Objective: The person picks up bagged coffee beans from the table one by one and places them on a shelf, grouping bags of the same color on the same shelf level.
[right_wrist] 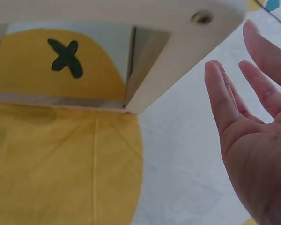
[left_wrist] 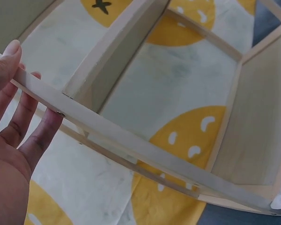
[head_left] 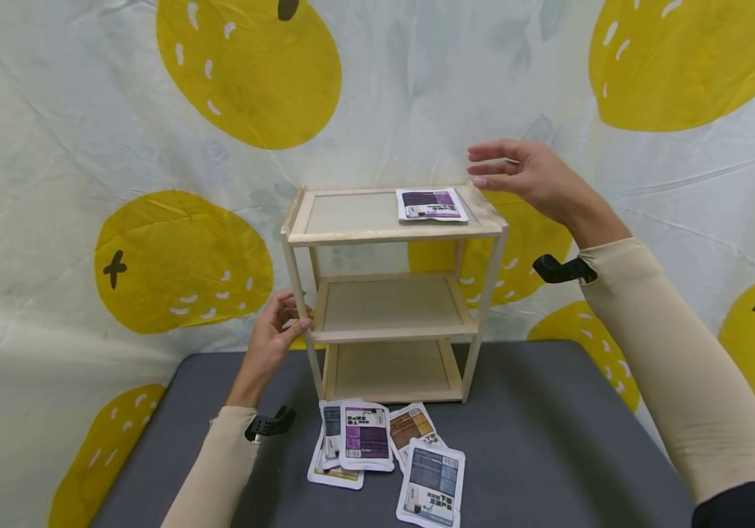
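A three-tier wooden shelf (head_left: 387, 336) stands on the grey table. My left hand (head_left: 274, 341) holds its left front post, with the thumb on one side and the fingers behind; the left wrist view shows the fingertips (left_wrist: 43, 136) against the wood. By the top right corner, my right hand (head_left: 516, 172) is raised with loosely bent fingers, holding nothing; in the right wrist view it appears beside the shelf's corner post (right_wrist: 171, 77). On the right part of the top tier lies a flat white-edged packet (head_left: 432, 205) with a purple label.
Several more flat packets lie in front of the shelf, among them a purple one (head_left: 366, 436), a brown one (head_left: 413, 429) and a grey-blue one (head_left: 432, 484). Some overlap. Behind the table (head_left: 536, 425) hangs a pale cloth (head_left: 404, 95) printed with big yellow fruits.
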A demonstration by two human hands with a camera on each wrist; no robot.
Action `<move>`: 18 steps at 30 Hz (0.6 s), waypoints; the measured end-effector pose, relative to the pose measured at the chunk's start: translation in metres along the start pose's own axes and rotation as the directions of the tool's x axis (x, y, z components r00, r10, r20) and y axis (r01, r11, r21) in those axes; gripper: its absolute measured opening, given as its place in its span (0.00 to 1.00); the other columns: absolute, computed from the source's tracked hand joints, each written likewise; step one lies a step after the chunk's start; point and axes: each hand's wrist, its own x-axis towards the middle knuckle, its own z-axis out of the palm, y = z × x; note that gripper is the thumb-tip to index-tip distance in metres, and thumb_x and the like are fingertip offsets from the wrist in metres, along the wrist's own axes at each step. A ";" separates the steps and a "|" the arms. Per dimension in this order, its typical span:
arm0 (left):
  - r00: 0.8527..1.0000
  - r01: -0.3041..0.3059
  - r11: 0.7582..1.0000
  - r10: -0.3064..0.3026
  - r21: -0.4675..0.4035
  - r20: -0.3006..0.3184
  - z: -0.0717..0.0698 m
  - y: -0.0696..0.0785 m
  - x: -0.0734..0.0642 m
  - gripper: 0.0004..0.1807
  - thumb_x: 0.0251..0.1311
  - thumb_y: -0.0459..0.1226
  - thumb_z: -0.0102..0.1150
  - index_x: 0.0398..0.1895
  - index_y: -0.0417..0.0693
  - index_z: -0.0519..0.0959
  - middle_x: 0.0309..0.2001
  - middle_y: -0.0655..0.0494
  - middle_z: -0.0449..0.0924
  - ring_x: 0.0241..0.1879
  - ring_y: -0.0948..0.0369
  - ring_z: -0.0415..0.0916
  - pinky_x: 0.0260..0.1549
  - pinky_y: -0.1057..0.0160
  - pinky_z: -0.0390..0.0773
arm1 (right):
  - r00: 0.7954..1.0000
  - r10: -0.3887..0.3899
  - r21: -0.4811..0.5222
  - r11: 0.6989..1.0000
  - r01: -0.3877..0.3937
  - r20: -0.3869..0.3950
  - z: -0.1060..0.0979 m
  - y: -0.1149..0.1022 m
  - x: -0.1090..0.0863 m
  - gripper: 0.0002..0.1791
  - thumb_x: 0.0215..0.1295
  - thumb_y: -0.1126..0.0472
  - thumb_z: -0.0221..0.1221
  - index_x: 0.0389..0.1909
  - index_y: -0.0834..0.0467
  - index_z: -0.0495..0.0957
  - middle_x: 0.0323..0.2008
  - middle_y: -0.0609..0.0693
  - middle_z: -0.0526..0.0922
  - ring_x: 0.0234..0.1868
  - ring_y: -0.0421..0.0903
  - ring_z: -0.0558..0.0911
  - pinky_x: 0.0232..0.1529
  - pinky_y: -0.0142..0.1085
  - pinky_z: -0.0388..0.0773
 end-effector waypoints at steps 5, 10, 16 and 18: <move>1.000 -0.010 0.999 0.011 0.035 -0.006 -0.001 0.000 0.001 0.24 0.67 0.27 0.62 0.64 0.45 0.71 0.49 0.39 0.78 0.45 0.55 0.78 0.43 0.65 0.82 | 0.997 -0.069 0.031 0.997 0.068 0.028 0.003 -0.007 -0.011 0.30 0.70 0.60 0.64 0.71 0.56 0.70 0.70 0.53 0.72 0.65 0.48 0.77 0.58 0.27 0.76; 0.999 -0.039 0.999 0.040 0.037 -0.001 -0.003 0.002 0.002 0.24 0.66 0.26 0.61 0.65 0.42 0.70 0.49 0.40 0.78 0.45 0.57 0.78 0.44 0.66 0.82 | 0.991 -0.125 0.038 0.992 0.123 0.043 0.007 -0.015 -0.020 0.29 0.70 0.62 0.63 0.71 0.56 0.70 0.67 0.53 0.75 0.62 0.46 0.79 0.57 0.26 0.76; 0.999 -0.051 0.998 0.051 0.038 -0.001 -0.004 0.001 0.003 0.25 0.65 0.24 0.61 0.65 0.39 0.69 0.49 0.35 0.77 0.44 0.57 0.78 0.44 0.67 0.82 | 0.983 -0.175 0.068 0.983 0.171 0.054 0.016 -0.018 -0.033 0.27 0.72 0.64 0.61 0.70 0.55 0.72 0.65 0.54 0.76 0.61 0.51 0.80 0.56 0.29 0.78; 0.999 -0.047 0.998 0.047 0.035 -0.003 -0.004 0.001 0.002 0.25 0.65 0.24 0.61 0.64 0.40 0.70 0.49 0.36 0.77 0.44 0.56 0.78 0.45 0.67 0.82 | 0.982 -0.181 0.065 0.982 0.177 0.058 0.019 -0.018 -0.038 0.26 0.72 0.64 0.61 0.70 0.55 0.72 0.65 0.54 0.76 0.60 0.50 0.81 0.55 0.29 0.78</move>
